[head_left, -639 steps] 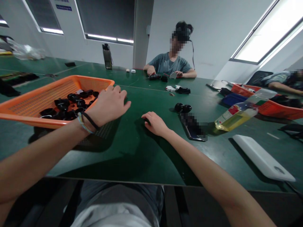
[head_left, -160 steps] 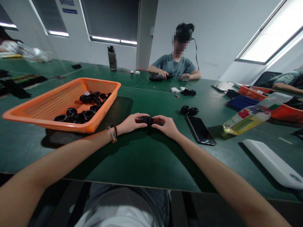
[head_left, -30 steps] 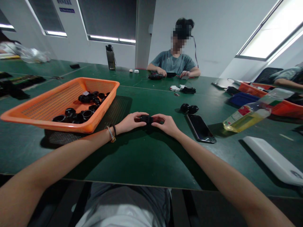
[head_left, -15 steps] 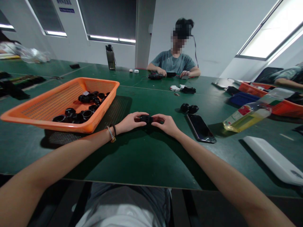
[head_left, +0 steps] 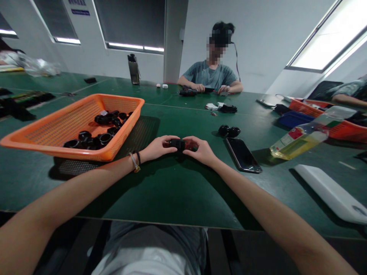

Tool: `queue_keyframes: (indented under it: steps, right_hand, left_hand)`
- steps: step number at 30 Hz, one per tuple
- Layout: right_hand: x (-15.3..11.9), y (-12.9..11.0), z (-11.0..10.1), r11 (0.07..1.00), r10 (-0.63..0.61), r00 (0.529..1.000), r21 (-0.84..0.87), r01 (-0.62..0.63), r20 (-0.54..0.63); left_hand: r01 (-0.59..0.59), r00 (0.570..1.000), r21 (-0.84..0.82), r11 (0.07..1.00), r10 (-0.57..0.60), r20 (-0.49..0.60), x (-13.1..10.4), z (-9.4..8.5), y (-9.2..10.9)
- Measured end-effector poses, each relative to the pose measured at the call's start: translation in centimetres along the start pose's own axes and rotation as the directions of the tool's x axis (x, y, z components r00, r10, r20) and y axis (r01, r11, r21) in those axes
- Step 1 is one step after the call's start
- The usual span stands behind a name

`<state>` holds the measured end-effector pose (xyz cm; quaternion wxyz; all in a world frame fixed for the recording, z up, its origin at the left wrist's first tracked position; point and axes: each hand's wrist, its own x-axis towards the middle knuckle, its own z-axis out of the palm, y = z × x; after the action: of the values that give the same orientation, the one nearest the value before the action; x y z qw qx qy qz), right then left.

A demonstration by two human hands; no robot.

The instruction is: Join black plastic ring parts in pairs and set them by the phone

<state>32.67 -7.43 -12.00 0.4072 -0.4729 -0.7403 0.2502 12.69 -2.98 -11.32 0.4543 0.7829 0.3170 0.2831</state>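
A small black part (head_left: 177, 144) is between my two hands, just above the green table (head_left: 172, 187). My left hand (head_left: 160, 147) grips its left side with thumb and fingers. On its right side, my right hand (head_left: 199, 149) holds it in a pinch between thumb and fingers. The orange basket (head_left: 114, 152) at the left holds several black round parts (head_left: 86, 141). A pair of joined black round pieces (head_left: 229, 131) lies to the right of my right hand.
Right of my hands lie a phone (head_left: 243, 154), a tilted bottle of yellow liquid (head_left: 301, 141) and a white case (head_left: 329, 193). Across the table sits a person (head_left: 212, 74) near a dark tool (head_left: 187, 92). A dark bottle (head_left: 133, 69) stands far back.
The fingers of my right hand have shifted up slightly around the black part. Across the table, the person's hand on the left has moved a little to the right.
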Motion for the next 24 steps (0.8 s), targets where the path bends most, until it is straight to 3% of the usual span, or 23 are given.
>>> queue_keyframes:
  steps: [24]
  right_hand:
    - [0.01,-0.17,0.1,1.0,-0.002,1.0,-0.011,0.002,-0.003]
  left_hand:
    - [-0.005,1.0,0.017,1.0,0.005,0.001,-0.06,-0.09,0.18]
